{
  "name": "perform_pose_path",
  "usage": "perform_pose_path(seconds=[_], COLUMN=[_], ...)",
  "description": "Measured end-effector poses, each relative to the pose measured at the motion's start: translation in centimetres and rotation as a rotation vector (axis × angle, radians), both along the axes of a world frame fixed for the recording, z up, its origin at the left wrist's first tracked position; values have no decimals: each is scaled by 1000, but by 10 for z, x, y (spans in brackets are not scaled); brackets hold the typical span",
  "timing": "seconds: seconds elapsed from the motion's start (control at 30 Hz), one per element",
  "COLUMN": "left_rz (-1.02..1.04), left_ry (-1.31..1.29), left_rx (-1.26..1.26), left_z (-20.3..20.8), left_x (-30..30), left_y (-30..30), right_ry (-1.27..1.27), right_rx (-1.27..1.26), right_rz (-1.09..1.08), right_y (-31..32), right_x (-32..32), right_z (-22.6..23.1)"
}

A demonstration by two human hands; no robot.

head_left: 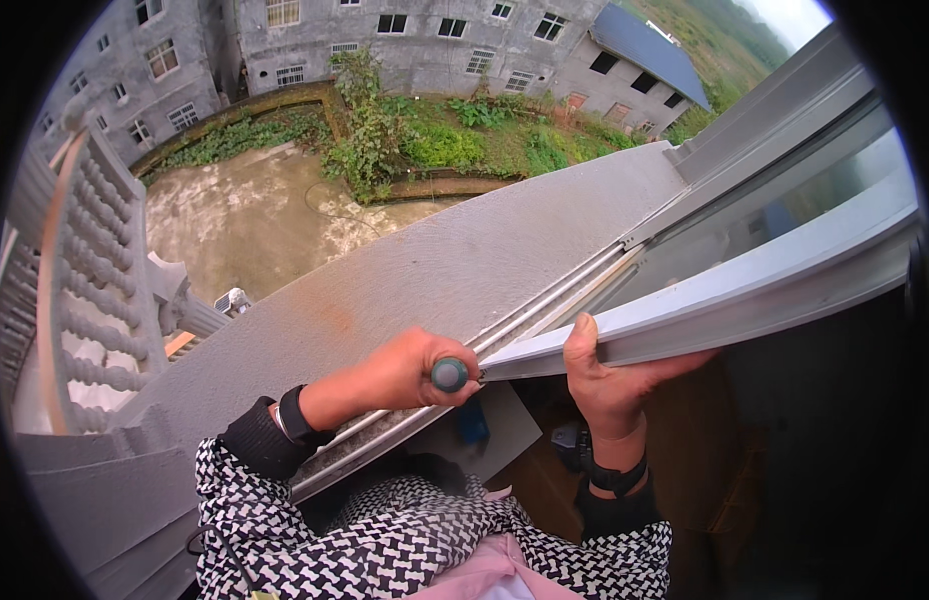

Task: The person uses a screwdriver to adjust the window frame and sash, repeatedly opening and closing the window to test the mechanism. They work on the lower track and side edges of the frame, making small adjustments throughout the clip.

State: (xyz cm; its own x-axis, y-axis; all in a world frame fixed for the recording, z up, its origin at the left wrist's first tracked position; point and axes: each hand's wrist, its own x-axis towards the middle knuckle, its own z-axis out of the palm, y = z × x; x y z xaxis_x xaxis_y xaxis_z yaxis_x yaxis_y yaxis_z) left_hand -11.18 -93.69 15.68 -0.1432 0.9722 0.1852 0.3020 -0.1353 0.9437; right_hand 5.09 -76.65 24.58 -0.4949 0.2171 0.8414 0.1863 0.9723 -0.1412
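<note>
Outside the window, a grey building (385, 52) stands beyond a planted garden bed (445, 145) and a stained concrete yard (240, 215). To the left, a pale balustrade (105, 280) with turned posts is noted. Below the opening runs a wide, rough grey ledge (525, 215), brown-stained in one patch; a window track (560, 292) with parallel rails lies along its inner edge.

Subject item: a window frame (725, 308), light-coloured, set at an angle to the track, its near end beside the left hand and its far end toward the right. Left hand (425, 368): closed in a fist around a tool (450, 375), of which only the round, grey-green handle end shows; its working end is hidden, so contact with the frame cannot be confirmed. Right hand (610, 385): gripping the frame, thumb on the upper face, fingers extended beneath. Both wrists carry dark bands; sleeves are black-and-white patterned.
</note>
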Motion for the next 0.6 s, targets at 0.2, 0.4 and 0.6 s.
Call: perform_pose_path(seconds=[0.2, 0.4, 0.6], left_rz=[147, 362, 494], left_ry=[39, 36, -11], left_rx=[-14, 168, 256], left_z=[24, -2, -35], left_x=[25, 69, 85], left_y=[-30, -32, -47], right_ry=[56, -167, -378], right_rx=[-252, -511, -606], right_rz=[343, 414, 386], right_y=[12, -2, -16], right_x=[39, 102, 150], right_z=[6, -41, -92])
